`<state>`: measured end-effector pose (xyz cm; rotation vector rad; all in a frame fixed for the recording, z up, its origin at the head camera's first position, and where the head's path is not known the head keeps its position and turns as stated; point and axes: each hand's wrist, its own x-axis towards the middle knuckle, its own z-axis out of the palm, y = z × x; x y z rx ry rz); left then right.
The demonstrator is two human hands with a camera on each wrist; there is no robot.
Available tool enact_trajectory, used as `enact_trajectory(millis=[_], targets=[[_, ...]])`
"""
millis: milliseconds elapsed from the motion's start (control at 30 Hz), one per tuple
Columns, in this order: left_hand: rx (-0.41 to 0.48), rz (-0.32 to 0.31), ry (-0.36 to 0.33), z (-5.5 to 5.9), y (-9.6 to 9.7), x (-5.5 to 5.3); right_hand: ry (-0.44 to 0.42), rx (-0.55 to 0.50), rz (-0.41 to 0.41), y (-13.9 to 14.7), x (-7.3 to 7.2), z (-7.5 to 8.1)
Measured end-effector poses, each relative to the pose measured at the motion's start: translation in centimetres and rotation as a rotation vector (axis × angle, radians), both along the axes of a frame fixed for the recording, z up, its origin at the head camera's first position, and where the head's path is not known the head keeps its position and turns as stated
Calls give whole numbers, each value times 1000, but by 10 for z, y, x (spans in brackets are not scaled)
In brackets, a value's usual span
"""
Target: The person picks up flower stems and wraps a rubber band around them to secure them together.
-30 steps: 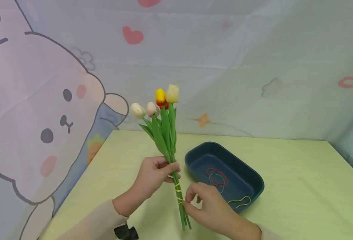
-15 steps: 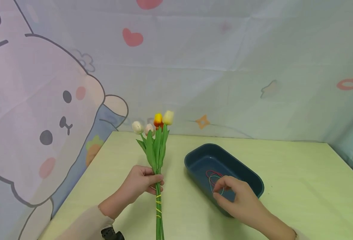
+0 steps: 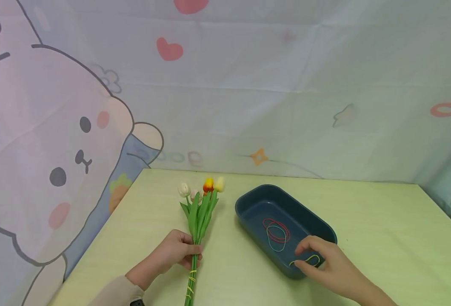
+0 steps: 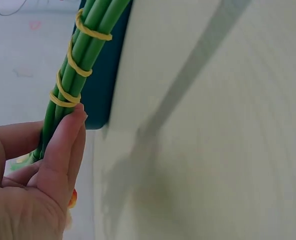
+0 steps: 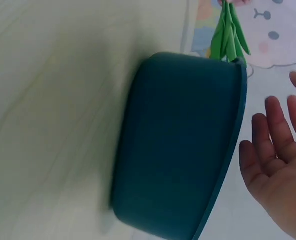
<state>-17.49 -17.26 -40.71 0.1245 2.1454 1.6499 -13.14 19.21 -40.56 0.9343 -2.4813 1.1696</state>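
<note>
My left hand grips a bunch of tulips by the green stems, low over the table left of the tray. White, pale pink, yellow-orange and cream heads point away from me. Below the fingers, a yellow rubber band winds round the stems in several turns. Over the near right corner of the dark blue tray hovers my right hand, thumb and fingers apart, nothing between them. Beneath it a loose yellow band lies in the tray, partly hidden by the hand.
Inside the tray also lie a red rubber band and a light blue one, overlapping. A pale green table carries the tray. Behind it hangs a backdrop cloth with a cartoon rabbit.
The left hand has carried the tulips down and left, lowering them toward the table. The right hand has left the stems and moved right, over the tray.
</note>
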Motion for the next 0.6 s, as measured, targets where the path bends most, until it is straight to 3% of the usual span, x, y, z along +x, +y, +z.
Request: enact_trajectory(millis=[100,233,600], targets=[[-15,-2,-15,-6,0,1,-22,48,4,4,1,-2],[-49,7,-6,-13,-1,0,10,101,41,8,-1,-6],[-82,11,-24,-25,-3,-4,0,96,107,11,-3,-13]])
